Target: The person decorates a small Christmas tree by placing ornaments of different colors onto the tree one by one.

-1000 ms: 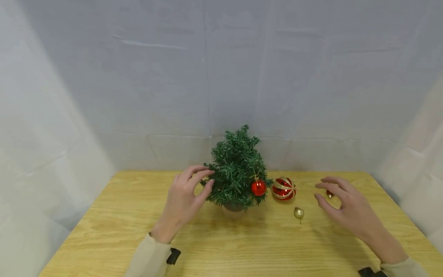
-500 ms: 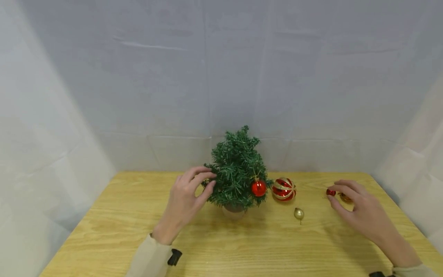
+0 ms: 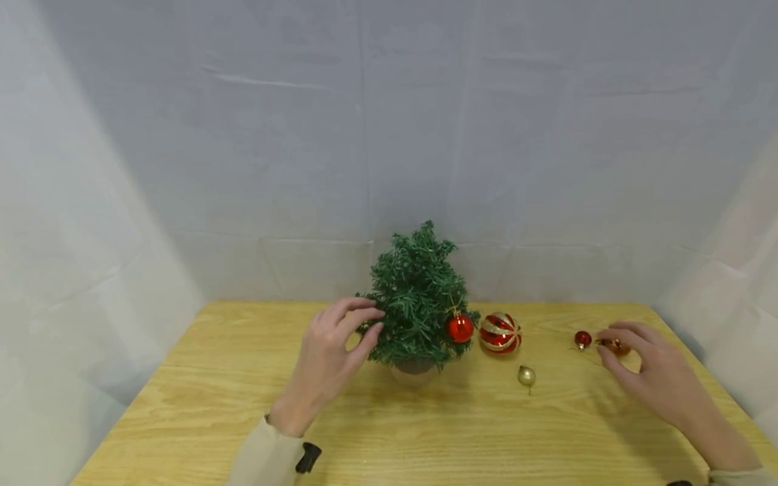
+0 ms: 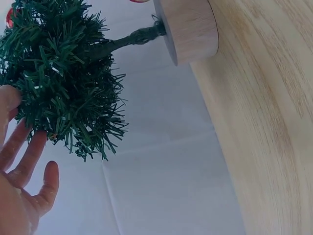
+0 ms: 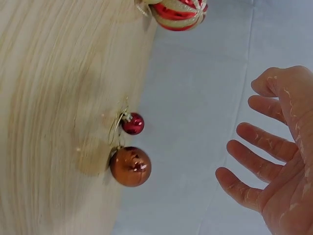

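Observation:
A small green artificial Christmas tree [image 3: 416, 293] stands on a round wooden base [image 4: 195, 32]. My left hand [image 3: 337, 344] is at the tree's left side, its fingertips touching the branches; in the left wrist view its little finger stands clear of them. From the tree's right side hangs a shiny red ball ornament [image 3: 460, 328]. My right hand [image 3: 653, 368] hovers above the table over a copper-coloured ball ornament [image 5: 130, 166], which it partly hides in the head view. Its fingers are spread and hold nothing. Close by lies a small dark red ball ornament [image 5: 132, 124] with a gold string.
A large red ball ornament with gold stripes [image 3: 500, 333] lies just right of the tree. Nearer the front is a small gold ornament [image 3: 527, 376]. White cloth [image 3: 304, 155] hangs behind and on both sides of the wooden table [image 3: 437, 432].
My right hand has moved rightward, past the small dark red ornament, to the copper one. The hanging red ball has shifted slightly right, while my left hand stays at the tree.

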`<state>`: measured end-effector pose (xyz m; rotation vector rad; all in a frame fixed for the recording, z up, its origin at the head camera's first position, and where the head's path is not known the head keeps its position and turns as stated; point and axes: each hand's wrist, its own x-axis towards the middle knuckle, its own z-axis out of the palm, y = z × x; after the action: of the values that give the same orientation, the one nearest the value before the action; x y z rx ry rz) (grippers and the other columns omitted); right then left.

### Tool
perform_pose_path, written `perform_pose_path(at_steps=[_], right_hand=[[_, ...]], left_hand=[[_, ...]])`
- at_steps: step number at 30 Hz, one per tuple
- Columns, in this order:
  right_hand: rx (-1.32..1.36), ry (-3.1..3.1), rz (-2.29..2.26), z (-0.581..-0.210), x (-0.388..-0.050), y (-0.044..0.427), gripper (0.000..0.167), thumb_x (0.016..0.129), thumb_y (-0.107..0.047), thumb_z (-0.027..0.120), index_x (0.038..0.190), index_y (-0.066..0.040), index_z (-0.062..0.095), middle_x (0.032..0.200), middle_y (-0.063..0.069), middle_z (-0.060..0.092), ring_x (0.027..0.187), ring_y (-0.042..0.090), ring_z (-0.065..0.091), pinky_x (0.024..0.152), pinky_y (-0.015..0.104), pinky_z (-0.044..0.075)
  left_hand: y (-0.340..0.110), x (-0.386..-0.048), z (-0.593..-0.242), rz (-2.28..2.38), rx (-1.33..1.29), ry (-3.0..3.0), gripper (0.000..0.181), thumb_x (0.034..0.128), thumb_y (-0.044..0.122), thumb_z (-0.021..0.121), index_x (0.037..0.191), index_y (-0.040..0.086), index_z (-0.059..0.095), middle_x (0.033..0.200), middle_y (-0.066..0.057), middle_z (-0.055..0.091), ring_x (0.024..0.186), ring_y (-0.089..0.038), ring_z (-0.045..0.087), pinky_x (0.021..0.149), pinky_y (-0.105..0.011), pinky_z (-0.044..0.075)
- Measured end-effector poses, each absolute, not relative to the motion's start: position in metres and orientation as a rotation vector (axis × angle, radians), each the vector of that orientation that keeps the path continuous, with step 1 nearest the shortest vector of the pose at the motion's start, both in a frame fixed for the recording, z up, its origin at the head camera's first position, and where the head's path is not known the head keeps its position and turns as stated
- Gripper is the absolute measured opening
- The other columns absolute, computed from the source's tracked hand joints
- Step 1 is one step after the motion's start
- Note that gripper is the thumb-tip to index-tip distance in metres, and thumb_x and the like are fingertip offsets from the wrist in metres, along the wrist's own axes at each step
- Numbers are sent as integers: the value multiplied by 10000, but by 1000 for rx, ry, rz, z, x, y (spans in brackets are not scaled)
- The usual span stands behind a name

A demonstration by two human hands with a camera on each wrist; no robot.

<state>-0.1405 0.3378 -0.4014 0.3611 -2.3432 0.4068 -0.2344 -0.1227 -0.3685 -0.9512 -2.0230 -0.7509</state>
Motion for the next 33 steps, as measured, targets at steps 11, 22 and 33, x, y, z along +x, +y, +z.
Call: perform_pose_path(at_steps=[11,22,33], right_hand=[[336,-2400,411,-410,-145,355,228,829,4,767,1050,-44,739,1070,167,681,478,-76,223,497,225,301],[307,-2508,275,-415,-154,373,273,753,-7,810,1018,-28,748,1045,225,694,614,163,582,523,275,418],[312,-2592,245,-422,-160,386,357,740,-19,834,1080,19,729,1096,272,670,715,310,667,553,368,492]], left_hand=[[-120,-229,-370,-716,-964,-2022,201,866,145,814,1060,141,759,1132,-48,723,1018,-224,691,769,-425,515],[-114,-219,-369,-704,-932,-2035,181,881,162,802,1059,158,767,1128,-22,727,1027,-198,689,795,-416,514],[-107,-209,-368,-661,-934,-2025,184,870,152,809,1050,171,773,1107,-17,731,1000,-197,695,813,-437,526]])
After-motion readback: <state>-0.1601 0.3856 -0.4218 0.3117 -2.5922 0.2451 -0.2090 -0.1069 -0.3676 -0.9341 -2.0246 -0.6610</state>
